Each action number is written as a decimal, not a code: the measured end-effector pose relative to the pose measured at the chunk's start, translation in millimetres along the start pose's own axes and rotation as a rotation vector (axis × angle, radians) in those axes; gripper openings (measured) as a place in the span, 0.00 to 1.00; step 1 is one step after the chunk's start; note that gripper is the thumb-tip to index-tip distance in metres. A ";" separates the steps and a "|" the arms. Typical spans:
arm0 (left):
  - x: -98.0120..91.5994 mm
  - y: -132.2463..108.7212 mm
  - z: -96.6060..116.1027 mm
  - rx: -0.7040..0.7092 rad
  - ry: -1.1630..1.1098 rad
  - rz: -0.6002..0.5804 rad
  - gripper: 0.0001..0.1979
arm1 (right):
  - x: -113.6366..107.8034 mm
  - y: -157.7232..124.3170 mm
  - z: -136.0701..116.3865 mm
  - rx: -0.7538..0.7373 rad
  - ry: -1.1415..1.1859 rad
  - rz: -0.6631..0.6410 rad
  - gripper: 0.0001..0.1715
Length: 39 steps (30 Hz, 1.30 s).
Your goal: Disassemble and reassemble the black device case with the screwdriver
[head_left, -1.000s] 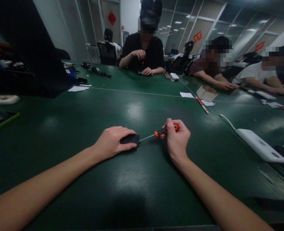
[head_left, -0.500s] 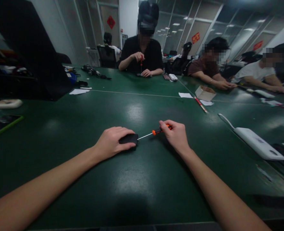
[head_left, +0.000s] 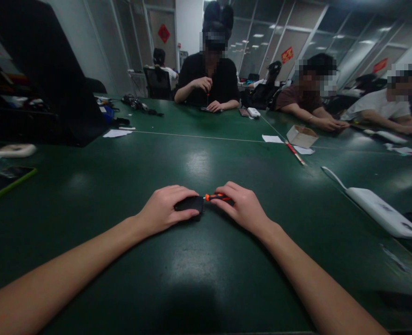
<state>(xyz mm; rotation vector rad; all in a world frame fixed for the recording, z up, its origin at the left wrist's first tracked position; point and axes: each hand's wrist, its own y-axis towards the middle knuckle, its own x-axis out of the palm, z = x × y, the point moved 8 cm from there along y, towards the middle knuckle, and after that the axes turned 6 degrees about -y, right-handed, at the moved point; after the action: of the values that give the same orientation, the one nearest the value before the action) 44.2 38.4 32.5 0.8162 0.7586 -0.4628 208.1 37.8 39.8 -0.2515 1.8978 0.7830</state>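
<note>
My left hand [head_left: 164,204] is closed around a small black box-shaped object [head_left: 189,205] on the table, thumb on the near side and fingers on the far side. What kind of object it is, I cannot tell. An orange and black screwdriver [head_left: 219,197] lies in the closed fingers of my right hand [head_left: 242,204]. It points left at the right end of the black object. Only a short stretch of its metal shaft shows between handle and object; the tip is hidden.
The green table [head_left: 192,265] spreads all around. A white power strip [head_left: 383,211] is at right, a cardboard box [head_left: 301,136] beyond it. A green-edged phone-like thing [head_left: 10,186] lies at left, below a dark monitor-like panel [head_left: 45,70]. Across sits a person [head_left: 207,77] holding a screwdriver; others sit at right.
My right hand has moved left with the screwdriver, and most of the shaft that showed before is now out of sight at the black object. My left hand keeps its hold.
</note>
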 end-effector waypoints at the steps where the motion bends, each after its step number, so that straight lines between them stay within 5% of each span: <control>1: 0.2 0.2 1.4 0.008 -0.001 0.000 0.19 | 0.4 0.4 -2.1 -0.018 -0.024 -0.005 0.14; 14: -0.2 -0.4 4.3 0.039 -0.075 -0.044 0.18 | -12.4 -1.0 14.9 -0.094 -0.162 -0.073 0.13; 29: -1.0 -1.5 1.7 0.089 -0.103 -0.036 0.21 | 9.1 2.6 -20.5 -0.144 -0.027 -0.102 0.15; 36: -3.9 -4.1 4.3 0.112 -0.107 0.073 0.23 | 6.0 1.2 -28.5 -0.216 -0.317 -0.006 0.18; 39: -4.6 -4.7 4.7 0.110 -0.102 0.100 0.23 | 12.2 4.5 -29.9 -0.208 -0.218 -0.045 0.18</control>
<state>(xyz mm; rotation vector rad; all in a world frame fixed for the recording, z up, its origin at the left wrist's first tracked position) 40.2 32.3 35.9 0.9217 0.5993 -0.4561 178.2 24.8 38.9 -0.3227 1.6027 0.9391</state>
